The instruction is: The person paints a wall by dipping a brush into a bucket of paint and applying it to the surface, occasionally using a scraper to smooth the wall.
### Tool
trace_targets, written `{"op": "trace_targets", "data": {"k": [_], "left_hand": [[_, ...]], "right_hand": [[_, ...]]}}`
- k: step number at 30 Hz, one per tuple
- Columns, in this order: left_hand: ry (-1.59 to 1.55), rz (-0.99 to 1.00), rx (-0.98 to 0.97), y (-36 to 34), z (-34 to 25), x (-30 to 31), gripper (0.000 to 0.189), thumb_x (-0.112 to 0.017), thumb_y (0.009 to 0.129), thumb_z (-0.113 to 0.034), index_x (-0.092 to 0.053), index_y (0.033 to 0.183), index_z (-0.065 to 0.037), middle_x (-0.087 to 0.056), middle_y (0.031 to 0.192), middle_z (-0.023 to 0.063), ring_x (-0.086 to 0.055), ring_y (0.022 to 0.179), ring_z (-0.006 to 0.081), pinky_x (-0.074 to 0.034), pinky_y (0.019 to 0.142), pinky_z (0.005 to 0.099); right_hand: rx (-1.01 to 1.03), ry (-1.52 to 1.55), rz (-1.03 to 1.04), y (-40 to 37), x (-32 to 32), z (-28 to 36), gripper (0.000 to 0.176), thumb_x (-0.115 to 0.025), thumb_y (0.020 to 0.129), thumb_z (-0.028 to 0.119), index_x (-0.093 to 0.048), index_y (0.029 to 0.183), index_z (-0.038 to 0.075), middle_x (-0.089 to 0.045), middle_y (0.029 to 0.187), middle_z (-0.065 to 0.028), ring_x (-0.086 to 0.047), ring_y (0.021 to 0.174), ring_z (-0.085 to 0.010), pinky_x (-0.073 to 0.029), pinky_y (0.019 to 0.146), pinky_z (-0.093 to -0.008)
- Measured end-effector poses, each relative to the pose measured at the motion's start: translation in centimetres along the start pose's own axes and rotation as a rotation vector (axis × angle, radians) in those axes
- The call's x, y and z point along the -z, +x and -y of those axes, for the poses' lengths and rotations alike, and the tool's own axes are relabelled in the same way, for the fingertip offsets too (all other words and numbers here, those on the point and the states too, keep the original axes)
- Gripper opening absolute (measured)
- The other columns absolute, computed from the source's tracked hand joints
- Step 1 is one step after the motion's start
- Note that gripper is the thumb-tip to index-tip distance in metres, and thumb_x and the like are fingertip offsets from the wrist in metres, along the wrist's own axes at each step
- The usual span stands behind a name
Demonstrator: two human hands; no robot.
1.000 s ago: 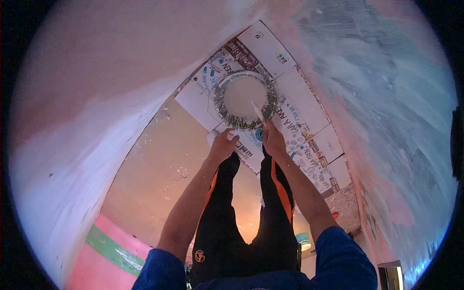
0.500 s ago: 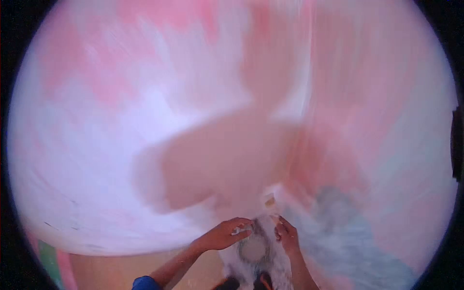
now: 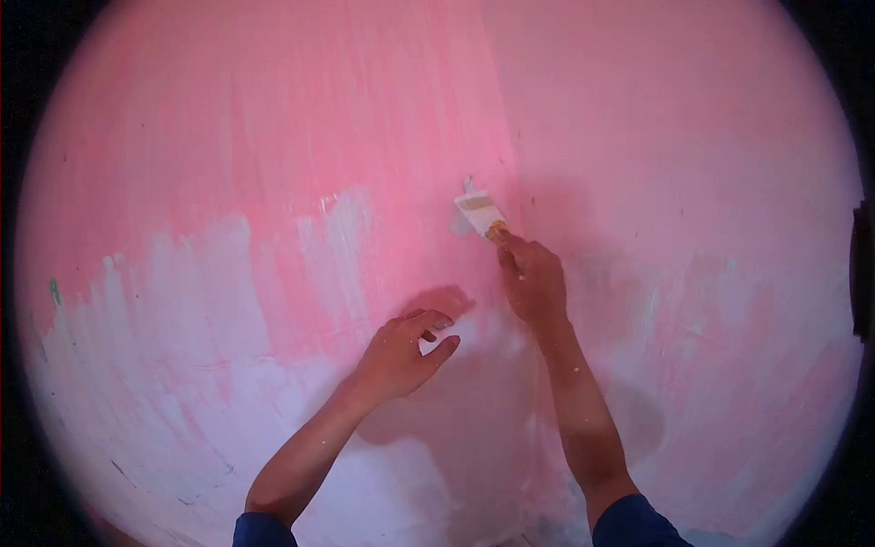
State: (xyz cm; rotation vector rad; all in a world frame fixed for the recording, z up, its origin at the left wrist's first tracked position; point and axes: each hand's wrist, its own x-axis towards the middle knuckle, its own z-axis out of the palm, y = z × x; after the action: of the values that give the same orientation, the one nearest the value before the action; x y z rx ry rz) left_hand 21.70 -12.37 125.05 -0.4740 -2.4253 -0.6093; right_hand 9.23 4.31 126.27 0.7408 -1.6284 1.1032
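My right hand (image 3: 535, 281) is closed round the handle of a paintbrush (image 3: 478, 211) near the middle of the view. The brush's pale, paint-covered head points up and left and lies against the pink wall (image 3: 365, 118), with a whitish smear at its tip. Lower and to the left, my left hand (image 3: 406, 351) holds nothing, its fingers curved and the thumb apart from them, close to the wall.
Whitish paint patches (image 3: 210, 273) with ragged upper edges cover the lower wall on both sides. A faint vertical corner line runs above the brush. Shadows of my arms fall on the wall. A small green mark (image 3: 55, 292) shows at the far left.
The view has tilted up from the floor and my feet to the wall. Both hands now appear higher in the picture, and the brush in my right hand touches the pink surface.
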Motion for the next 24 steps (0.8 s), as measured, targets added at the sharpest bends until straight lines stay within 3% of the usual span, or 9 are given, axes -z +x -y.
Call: {"op": "trace_targets", "data": {"k": [2,5,8,9,11,15,20,22,24], "left_hand": [[0.115,-0.075,-0.049,4.1,2.1,-0.8,0.027,-0.059,0.083,-0.020,-0.058,0.101,-0.001,-0.062,0.090,0.0139,-0.063,0.077,0.0223,-0.050,0.067,0.0314],[0.134,-0.081,0.006,4.2,0.9,1.0,0.030,-0.058,0.082,-0.025,-0.058,0.099,-0.001,-0.061,0.092,0.0156,-0.062,0.081,0.0284,-0.048,0.072,0.0381],[0.166,-0.120,-0.036,3.7,1.5,2.2,0.027,-0.056,0.082,-0.025,-0.060,0.094,-0.001,-0.063,0.087,0.0154,-0.062,0.078,0.0286,-0.048,0.069,0.0373],[0.171,-0.118,-0.052,3.7,1.6,2.3,0.026,-0.056,0.082,-0.025,-0.061,0.092,-0.001,-0.063,0.086,0.0155,-0.063,0.077,0.0286,-0.049,0.068,0.0368],[0.156,-0.104,0.000,4.1,1.3,2.4,0.025,-0.056,0.082,-0.024,-0.061,0.091,-0.001,-0.064,0.085,0.0156,-0.063,0.075,0.0282,-0.049,0.067,0.0366],[0.083,-0.151,-0.015,5.2,1.0,1.4,0.021,-0.056,0.082,-0.022,-0.062,0.089,-0.003,-0.064,0.082,0.0152,-0.064,0.072,0.0269,-0.050,0.065,0.0359],[0.279,-0.260,-0.131,6.5,0.6,0.9,0.020,-0.057,0.081,-0.017,-0.062,0.094,-0.003,-0.063,0.085,0.0135,-0.062,0.071,0.0277,-0.050,0.063,0.0357],[0.409,-0.389,-0.268,8.8,0.6,1.3,0.019,-0.057,0.079,-0.013,-0.062,0.095,-0.003,-0.061,0.086,0.0131,-0.061,0.070,0.0282,-0.049,0.062,0.0370],[0.516,-0.423,-0.309,12.7,1.4,1.5,0.019,-0.058,0.079,-0.014,-0.062,0.096,-0.005,-0.059,0.091,0.0114,-0.060,0.075,0.0286,-0.050,0.065,0.0394]], "right_hand": [[0.146,-0.073,-0.094,1.3,-4.6,-6.0,0.024,-0.052,0.085,0.013,-0.061,0.105,0.004,-0.060,0.081,-0.0199,-0.058,0.074,-0.0353,-0.047,0.067,-0.0407],[-0.004,-0.137,0.083,-6.4,-3.7,-6.2,0.025,-0.045,0.091,0.022,-0.059,0.105,0.009,-0.060,0.086,-0.0221,-0.058,0.081,-0.0387,-0.047,0.073,-0.0468],[-0.342,-0.141,0.550,-13.2,0.6,-5.9,0.027,-0.045,0.091,0.022,-0.059,0.111,0.012,-0.061,0.086,-0.0227,-0.058,0.082,-0.0388,-0.047,0.078,-0.0459],[-0.346,-0.142,0.554,-12.2,0.7,-5.9,0.027,-0.045,0.091,0.022,-0.059,0.111,0.012,-0.061,0.086,-0.0227,-0.058,0.082,-0.0388,-0.047,0.078,-0.0459],[-0.022,-0.061,0.063,-7.8,1.0,-5.3,0.026,-0.047,0.089,0.021,-0.061,0.109,0.010,-0.061,0.084,-0.0213,-0.059,0.080,-0.0368,-0.047,0.075,-0.0441],[-0.015,-0.132,-0.030,4.0,-0.3,-3.2,0.025,-0.049,0.088,0.017,-0.060,0.105,0.002,-0.061,0.080,-0.0193,-0.058,0.074,-0.0344,-0.046,0.067,-0.0425],[0.008,-0.150,-0.084,-5.0,-3.9,-7.3,0.028,-0.051,0.087,0.014,-0.059,0.112,0.007,-0.058,0.074,-0.0184,-0.058,0.068,-0.0316,-0.047,0.065,-0.0407],[-0.269,-0.097,0.172,-10.0,-2.6,-6.9,0.029,-0.052,0.087,0.013,-0.059,0.114,0.008,-0.057,0.072,-0.0180,-0.058,0.066,-0.0299,-0.048,0.062,-0.0397],[-0.338,-0.081,0.197,-11.6,-1.8,-6.5,0.029,-0.053,0.086,0.013,-0.059,0.114,0.008,-0.057,0.071,-0.0177,-0.058,0.065,-0.0290,-0.048,0.061,-0.0391]]}}
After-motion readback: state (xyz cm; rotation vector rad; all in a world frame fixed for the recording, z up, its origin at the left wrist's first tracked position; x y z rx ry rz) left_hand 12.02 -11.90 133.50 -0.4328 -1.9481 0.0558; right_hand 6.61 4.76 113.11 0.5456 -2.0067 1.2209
